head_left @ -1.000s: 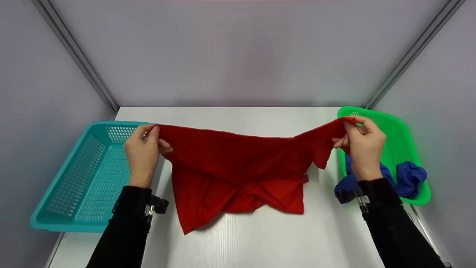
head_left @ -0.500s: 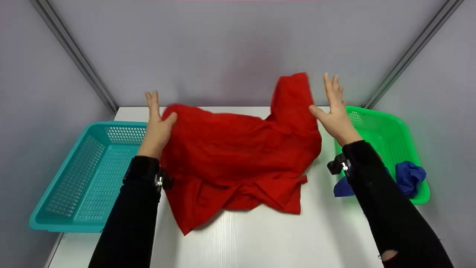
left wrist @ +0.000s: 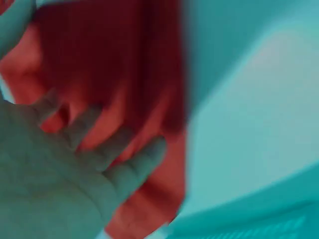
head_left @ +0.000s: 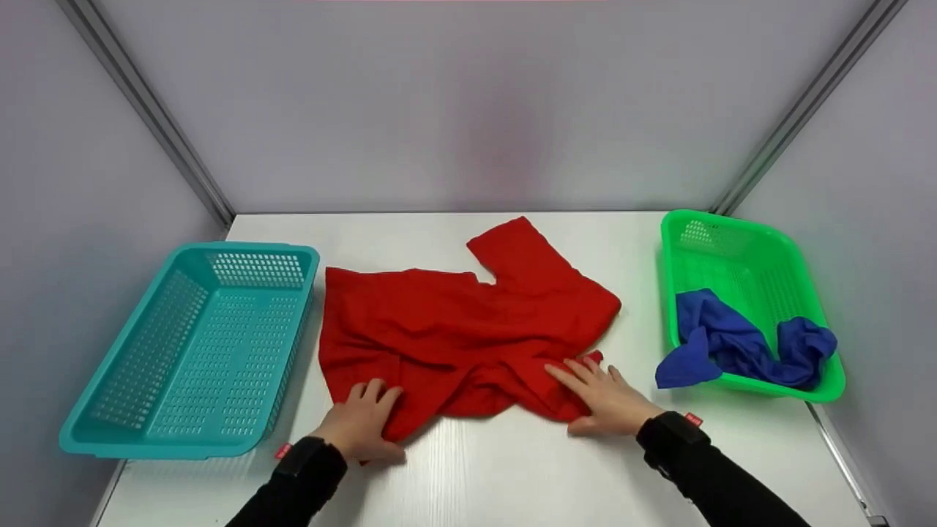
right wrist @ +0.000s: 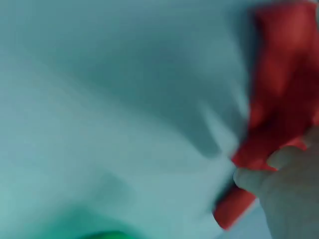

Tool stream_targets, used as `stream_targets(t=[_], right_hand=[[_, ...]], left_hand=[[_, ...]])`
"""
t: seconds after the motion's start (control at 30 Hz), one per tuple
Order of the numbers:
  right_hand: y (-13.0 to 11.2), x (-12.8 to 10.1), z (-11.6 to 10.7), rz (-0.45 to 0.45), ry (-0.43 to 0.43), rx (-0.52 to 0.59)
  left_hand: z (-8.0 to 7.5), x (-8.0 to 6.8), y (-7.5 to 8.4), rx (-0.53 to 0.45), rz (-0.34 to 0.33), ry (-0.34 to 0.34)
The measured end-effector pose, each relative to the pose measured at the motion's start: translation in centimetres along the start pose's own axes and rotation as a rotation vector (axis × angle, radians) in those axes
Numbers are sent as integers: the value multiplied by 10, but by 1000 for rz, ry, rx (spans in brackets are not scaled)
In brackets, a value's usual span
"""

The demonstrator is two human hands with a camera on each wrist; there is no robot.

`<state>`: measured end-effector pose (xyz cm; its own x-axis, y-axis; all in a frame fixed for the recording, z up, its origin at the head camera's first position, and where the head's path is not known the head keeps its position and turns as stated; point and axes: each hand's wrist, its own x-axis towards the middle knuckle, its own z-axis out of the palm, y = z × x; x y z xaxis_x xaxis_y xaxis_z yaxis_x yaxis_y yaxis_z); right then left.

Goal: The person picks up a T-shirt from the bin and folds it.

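A red shirt (head_left: 468, 315) lies wrinkled on the white table, one sleeve-like part pointing to the back and its near edge bunched in folds. At its near left corner is my left hand (head_left: 362, 424), fingers spread over the cloth; the left wrist view shows the palm (left wrist: 55, 169) and loosely bent fingers above the red fabric. My right hand (head_left: 607, 399) reaches over the near right corner with fingers extended. In the right wrist view, its fingertips (right wrist: 249, 179) are at the shirt's edge. Neither hand visibly grips the cloth.
A teal perforated basket (head_left: 172, 256) stands on the left with nothing visible inside. To the right is a green basket (head_left: 798, 271) holding blue cloth (head_left: 732, 344), part of which hangs over its near left rim. Grey walls enclose the table (head_left: 483, 483) at the back and sides.
Both hands let go of the shirt's far edge, which they held raised, and came down to its near corners. The far part dropped flat, its sleeve-like piece now pointing to the back.
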<state>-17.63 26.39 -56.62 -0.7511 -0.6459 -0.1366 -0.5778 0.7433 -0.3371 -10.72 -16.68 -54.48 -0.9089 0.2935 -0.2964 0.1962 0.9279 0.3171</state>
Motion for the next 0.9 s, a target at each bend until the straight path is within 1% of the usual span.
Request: stream_targets(t=[0.03, 0.07, 0.1, 0.13, 0.17, 0.2, 0.27, 0.33, 0.4, 0.47, 0.5, 0.57, 0.63, 0.7, 0.77, 0.83, 0.9], right_hand=[[0, -2, 9, -20, 46, -56], [0, -2, 15, -39, 100, -102], [0, -1, 19, -50, 163, -138], [0, 1, 19, -42, 225, -143], [0, 3, 16, -16, 274, -112], [0, 6, 10, 30, 311, -47], [-1, 12, -9, 136, 366, 143], [-4, 19, -37, 233, 432, 330], [-9, 26, -69, 291, 486, 474], [-16, 31, -103, 306, 523, 596], [-20, 33, -119, 299, 545, 657], [-27, 34, -147, 271, 577, 829], [-33, 34, -169, 209, 604, 1013], [-36, 31, -185, 141, 614, 1169], [-37, 28, -193, 83, 600, 1302], [-34, 25, -197, 61, 560, 1380], [-31, 21, -198, 81, 499, 1384]], left_hand=[[9, -3, -3, 64, 25, 35], [15, -5, -7, 109, 42, 78], [18, -6, -10, 130, 46, 130], [17, -6, -13, 123, 38, 178], [14, -5, -15, 87, 16, 220], [8, -4, -16, 31, -17, 255], [-11, -1, -15, -122, -83, 364], [-37, 3, -13, -281, -135, 496], [-66, 6, -8, -394, -145, 636], [-95, 10, -2, -476, -132, 770], [-108, 11, 1, -502, -118, 823], [-131, 12, 8, -516, -90, 906], [-147, 12, 12, -503, -53, 958], [-158, 12, 15, -464, -7, 978], [-163, 12, 15, -413, 43, 982], [-166, 11, 14, -362, 88, 963], [-166, 9, 12, -318, 112, 927]])
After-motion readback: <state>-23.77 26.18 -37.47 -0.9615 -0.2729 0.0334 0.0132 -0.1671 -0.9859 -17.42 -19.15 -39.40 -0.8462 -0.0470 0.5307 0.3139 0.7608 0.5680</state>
